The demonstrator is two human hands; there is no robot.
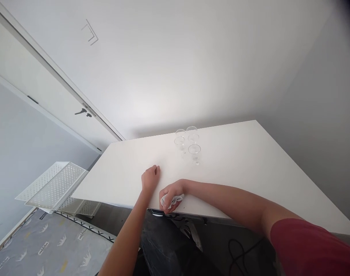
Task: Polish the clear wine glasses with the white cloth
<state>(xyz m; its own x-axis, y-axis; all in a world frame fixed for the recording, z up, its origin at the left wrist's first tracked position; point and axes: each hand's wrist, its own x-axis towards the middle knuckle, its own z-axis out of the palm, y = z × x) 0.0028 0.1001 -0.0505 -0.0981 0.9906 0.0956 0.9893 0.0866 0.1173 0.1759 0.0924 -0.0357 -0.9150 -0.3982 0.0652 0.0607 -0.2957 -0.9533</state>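
Observation:
My right hand (171, 194) is closed around a crumpled white cloth (177, 199) at the front edge of the white table (229, 165). Just to its left and a little farther in, my left hand (151, 178) rests on the tabletop in a loose fist, and nothing shows in its fingers. Beyond both hands, several clear stemmed glasses (194, 149) stand upright in a close group. Neither hand touches them.
A wall (192, 69) runs behind the table. Left of the table are white perforated shelves (56, 188) and a patterned grey mattress (56, 241). A door with a dark handle (81, 112) is at far left. A black cable (240, 255) lies below.

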